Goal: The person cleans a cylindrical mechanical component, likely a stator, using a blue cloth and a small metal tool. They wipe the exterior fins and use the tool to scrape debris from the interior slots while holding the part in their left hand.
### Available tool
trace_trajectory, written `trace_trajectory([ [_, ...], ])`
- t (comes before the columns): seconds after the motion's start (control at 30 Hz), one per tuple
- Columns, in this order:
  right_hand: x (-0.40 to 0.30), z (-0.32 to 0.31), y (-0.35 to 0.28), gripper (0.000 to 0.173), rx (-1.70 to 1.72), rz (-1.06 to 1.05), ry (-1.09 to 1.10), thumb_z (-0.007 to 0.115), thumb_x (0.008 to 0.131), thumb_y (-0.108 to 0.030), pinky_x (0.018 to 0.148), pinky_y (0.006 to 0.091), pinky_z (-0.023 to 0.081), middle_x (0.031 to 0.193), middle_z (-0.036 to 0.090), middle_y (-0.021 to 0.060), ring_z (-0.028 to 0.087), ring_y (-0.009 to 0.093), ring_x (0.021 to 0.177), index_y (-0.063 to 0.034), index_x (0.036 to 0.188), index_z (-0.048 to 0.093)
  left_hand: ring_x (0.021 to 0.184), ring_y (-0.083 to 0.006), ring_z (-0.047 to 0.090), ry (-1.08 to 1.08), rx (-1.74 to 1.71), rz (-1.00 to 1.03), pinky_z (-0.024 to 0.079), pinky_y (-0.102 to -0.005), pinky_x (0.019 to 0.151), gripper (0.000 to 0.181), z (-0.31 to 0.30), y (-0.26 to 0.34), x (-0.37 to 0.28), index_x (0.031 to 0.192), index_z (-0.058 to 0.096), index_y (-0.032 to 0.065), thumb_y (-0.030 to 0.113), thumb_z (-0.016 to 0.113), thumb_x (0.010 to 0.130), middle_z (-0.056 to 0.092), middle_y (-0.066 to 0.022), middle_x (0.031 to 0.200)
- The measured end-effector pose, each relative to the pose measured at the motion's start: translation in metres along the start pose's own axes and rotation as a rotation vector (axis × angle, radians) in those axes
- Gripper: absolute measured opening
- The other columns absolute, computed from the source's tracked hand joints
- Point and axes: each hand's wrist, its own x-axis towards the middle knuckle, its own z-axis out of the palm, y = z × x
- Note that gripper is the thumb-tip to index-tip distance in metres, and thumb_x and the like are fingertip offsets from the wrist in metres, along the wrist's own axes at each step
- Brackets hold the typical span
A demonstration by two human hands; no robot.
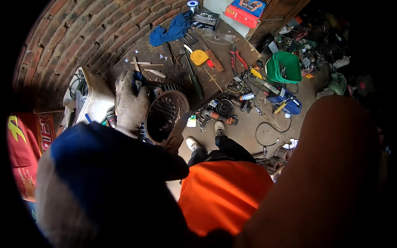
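My left hand (131, 102), in a grey glove with dark blue parts, grips the rim of a finned metal motor housing (185, 104) at the left edge of the workbench. The housing's round opening faces up towards me and its bore looks dark inside. A large, blurred gloved hand, seemingly my right hand (121, 173), is very close to the camera at lower left and hides my left forearm. What its fingers hold or touch cannot be seen. A bare arm, out of focus, fills the right side. A green-handled screwdriver (196, 86) lies just beyond the housing.
On the workbench (223, 74) lie a yellow tape measure (199, 57), red-handled pliers (237, 59), safety glasses (218, 37) and a blue cloth (170, 29). A white container (100, 99) stands at left. The floor holds an angle grinder (217, 115), cables and a green bucket (287, 66).
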Motion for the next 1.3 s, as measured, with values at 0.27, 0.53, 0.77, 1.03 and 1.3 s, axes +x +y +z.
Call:
trace_trajectory([
  [0.27,-0.016,0.018,-0.002,0.029,0.039,0.045,0.082,0.067,0.082,-0.012,0.072,0.0347,0.054,0.095,0.068,0.0108,0.068,0.025,0.08,-0.0052,0.111,0.064,0.136,-0.0405,0.035,-0.084,0.063,-0.017,0.026,-0.0437,0.114,0.059,0.003,0.01,-0.008,0.136,0.045,-0.0029,0.012,0.062,0.082,0.042,-0.0271,0.142],
  [0.53,-0.035,0.008,0.005,0.027,-0.012,0.065,0.146,0.068,0.082,-0.012,0.071,0.0331,0.054,0.094,0.069,0.01,0.068,0.024,0.077,-0.0041,0.108,0.065,0.123,-0.0394,0.046,-0.097,0.071,0.037,0.037,-0.0425,0.105,0.06,0.014,0.003,-0.003,0.132,0.049,-0.0009,0.01,0.066,0.076,0.049,-0.024,0.13],
  [0.77,-0.094,0.017,0.018,0.025,0.637,0.317,0.417,0.069,0.083,-0.015,0.072,0.0351,0.056,0.086,0.069,0.0104,0.069,0.026,0.073,-0.0031,0.105,0.064,0.121,-0.0483,0.044,0.048,0.038,0.074,0.034,-0.0516,0.104,0.042,0.001,0.018,-0.012,0.118,0.056,0.0009,0.02,0.057,0.081,0.054,-0.0254,0.122],
  [1.03,-0.063,0.112,-0.025,0.03,0.861,0.298,0.711,0.062,0.085,-0.005,0.077,0.0342,0.056,0.103,0.069,0.0185,0.071,0.027,0.086,0.0012,0.114,0.063,0.118,-0.048,0.046,0.078,-0.022,0.059,0.035,-0.0552,0.103,0.044,-0.005,0.007,-0.018,0.118,0.057,0.0013,0.02,0.06,0.078,0.053,-0.0234,0.123],
  [1.3,-0.037,0.123,-0.039,0.05,0.521,0.186,0.556,0.067,0.08,-0.008,0.081,0.0413,0.053,0.114,0.062,0.014,0.064,0.033,0.093,-0.0121,0.129,0.056,0.118,-0.0452,0.046,0.056,-0.073,0.034,0.036,-0.0574,0.099,0.042,-0.015,-0.006,-0.034,0.115,0.056,0.0018,0.018,0.061,0.077,0.053,-0.022,0.118],
])
